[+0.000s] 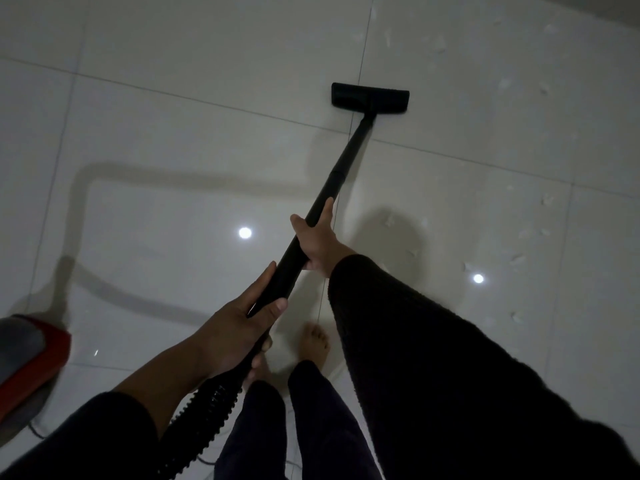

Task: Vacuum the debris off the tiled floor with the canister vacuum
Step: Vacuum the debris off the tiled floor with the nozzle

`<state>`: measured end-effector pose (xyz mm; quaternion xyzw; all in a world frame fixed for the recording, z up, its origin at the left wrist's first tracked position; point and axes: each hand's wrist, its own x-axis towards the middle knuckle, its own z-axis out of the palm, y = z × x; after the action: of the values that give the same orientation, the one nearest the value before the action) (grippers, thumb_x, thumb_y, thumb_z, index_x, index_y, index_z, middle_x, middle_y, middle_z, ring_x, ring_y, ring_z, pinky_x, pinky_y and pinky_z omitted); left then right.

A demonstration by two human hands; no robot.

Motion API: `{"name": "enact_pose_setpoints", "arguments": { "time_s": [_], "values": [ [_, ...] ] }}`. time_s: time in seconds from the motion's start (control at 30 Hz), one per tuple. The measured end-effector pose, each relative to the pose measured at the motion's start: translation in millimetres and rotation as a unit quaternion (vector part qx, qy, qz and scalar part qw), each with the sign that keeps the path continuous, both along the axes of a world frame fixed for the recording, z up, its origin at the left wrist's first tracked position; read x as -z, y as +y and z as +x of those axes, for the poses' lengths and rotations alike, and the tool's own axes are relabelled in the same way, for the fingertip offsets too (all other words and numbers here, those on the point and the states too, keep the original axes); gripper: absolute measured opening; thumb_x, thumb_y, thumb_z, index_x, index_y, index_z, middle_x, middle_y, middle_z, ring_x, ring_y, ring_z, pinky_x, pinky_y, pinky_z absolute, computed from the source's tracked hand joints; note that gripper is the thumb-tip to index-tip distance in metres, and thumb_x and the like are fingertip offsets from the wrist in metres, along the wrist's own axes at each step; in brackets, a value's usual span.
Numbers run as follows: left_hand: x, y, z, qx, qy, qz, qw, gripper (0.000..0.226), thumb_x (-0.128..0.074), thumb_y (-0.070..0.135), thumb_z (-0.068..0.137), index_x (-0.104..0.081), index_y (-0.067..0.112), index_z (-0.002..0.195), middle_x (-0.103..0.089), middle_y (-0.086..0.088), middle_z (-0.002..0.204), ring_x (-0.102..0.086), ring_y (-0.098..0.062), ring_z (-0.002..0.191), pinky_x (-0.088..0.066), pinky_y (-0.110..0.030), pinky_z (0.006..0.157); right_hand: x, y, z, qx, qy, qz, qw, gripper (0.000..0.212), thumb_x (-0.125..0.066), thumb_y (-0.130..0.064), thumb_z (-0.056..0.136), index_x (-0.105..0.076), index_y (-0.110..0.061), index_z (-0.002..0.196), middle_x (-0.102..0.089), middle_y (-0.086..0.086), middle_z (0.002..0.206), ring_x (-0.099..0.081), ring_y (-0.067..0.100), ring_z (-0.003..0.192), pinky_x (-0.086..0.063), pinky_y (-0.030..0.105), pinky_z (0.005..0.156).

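A black vacuum wand (341, 169) slants from my hands up to a flat black floor nozzle (370, 98) that rests on the glossy white tiled floor (194, 133). My right hand (320, 242) grips the wand at mid length. Lower down, my left hand (239, 329) holds the wand's end where the ribbed black hose (204, 415) joins. Small pale scraps of debris (516, 259) lie scattered on the tiles to the right of the nozzle and wand. The red and grey canister (29, 362) sits at the left edge.
My bare feet (313, 344) and dark trouser legs stand just below the hands. A thin cord (34, 429) lies by the canister. More scraps (440, 43) lie at the far right. Two ceiling lights reflect in the tiles.
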<state>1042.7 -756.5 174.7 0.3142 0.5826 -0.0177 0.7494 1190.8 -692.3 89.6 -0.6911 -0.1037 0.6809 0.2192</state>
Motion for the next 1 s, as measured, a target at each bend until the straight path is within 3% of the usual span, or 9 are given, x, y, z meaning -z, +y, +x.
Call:
{"name": "enact_pose_setpoints", "arguments": {
  "time_s": [0.1,0.27,0.4,0.5,0.7,0.87,0.93,1.0],
  "values": [
    [-1,31,7,0.005,-0.001,0.008,1.0,0.063,-0.051,0.034,0.093,-0.017,0.062,0.138,-0.051,-0.002,0.058,-0.048,-0.014,0.04,-0.046,-0.027,0.04,-2,31,8,-0.001,-0.003,0.0,1.0,0.083,-0.047,-0.029,0.1,0.021,-0.044,0.146,-0.037,0.008,0.14,-0.051,0.025,0.1,-0.05,0.046,0.078],
    [7,92,18,0.001,-0.013,0.003,1.0,0.062,-0.051,0.034,0.094,-0.018,0.063,0.138,-0.05,-0.003,0.053,-0.048,-0.014,0.041,-0.046,-0.027,0.041,1,93,20,-0.012,-0.016,-0.003,1.0,0.085,-0.047,-0.029,0.099,0.023,-0.045,0.145,-0.041,0.006,0.129,-0.054,0.026,0.097,-0.051,0.049,0.08],
    [13,147,26,0.001,-0.024,0.005,1.0,0.062,-0.051,0.035,0.093,-0.018,0.062,0.138,-0.05,-0.003,0.054,-0.047,-0.015,0.041,-0.045,-0.026,0.042,2,147,30,-0.027,-0.036,-0.001,0.999,0.086,-0.046,-0.031,0.099,0.026,-0.045,0.143,-0.043,0.013,0.135,-0.059,0.026,0.093,-0.054,0.049,0.081],
    [13,185,27,0.018,-0.013,0.018,1.0,0.062,-0.05,0.036,0.094,-0.017,0.06,0.14,-0.05,-0.007,0.061,-0.048,-0.014,0.04,-0.045,-0.026,0.041,4,183,32,-0.025,-0.031,0.002,0.999,0.085,-0.045,-0.03,0.1,0.025,-0.043,0.144,-0.043,0.01,0.127,-0.055,0.019,0.08,-0.052,0.044,0.075],
    [18,247,42,0.02,-0.012,0.017,1.0,0.063,-0.05,0.034,0.094,-0.016,0.06,0.14,-0.048,-0.008,0.056,-0.047,-0.016,0.041,-0.045,-0.027,0.042,12,244,47,-0.016,-0.025,0.005,1.0,0.085,-0.046,-0.029,0.1,0.026,-0.043,0.144,-0.039,0.004,0.118,-0.054,0.026,0.098,-0.051,0.048,0.081],
    [28,290,71,0.006,-0.008,0.012,1.0,0.061,-0.051,0.037,0.094,-0.019,0.062,0.138,-0.05,-0.003,0.055,-0.047,-0.014,0.041,-0.044,-0.027,0.044,20,291,76,-0.028,-0.037,0.0,0.999,0.086,-0.047,-0.03,0.099,0.025,-0.044,0.144,-0.044,0.003,0.112,-0.057,0.021,0.083,-0.055,0.047,0.075],
    [29,308,85,-0.011,-0.011,0.004,1.0,0.06,-0.052,0.038,0.093,-0.021,0.063,0.137,-0.051,0.0,0.051,-0.047,-0.014,0.041,-0.044,-0.027,0.044,21,310,89,-0.044,-0.049,0.006,0.998,0.085,-0.047,-0.029,0.099,0.024,-0.043,0.145,-0.048,-0.001,0.1,-0.056,0.019,0.077,-0.054,0.04,0.063],
    [28,326,103,-0.032,-0.018,-0.009,0.999,0.059,-0.052,0.038,0.092,-0.022,0.063,0.137,-0.049,-0.001,0.052,-0.047,-0.014,0.041,-0.044,-0.027,0.043,20,331,106,-0.048,-0.059,0.003,0.997,0.085,-0.047,-0.029,0.098,0.022,-0.043,0.146,-0.045,-0.004,0.09,-0.058,0.022,0.079,-0.055,0.042,0.066]
  ]
}}
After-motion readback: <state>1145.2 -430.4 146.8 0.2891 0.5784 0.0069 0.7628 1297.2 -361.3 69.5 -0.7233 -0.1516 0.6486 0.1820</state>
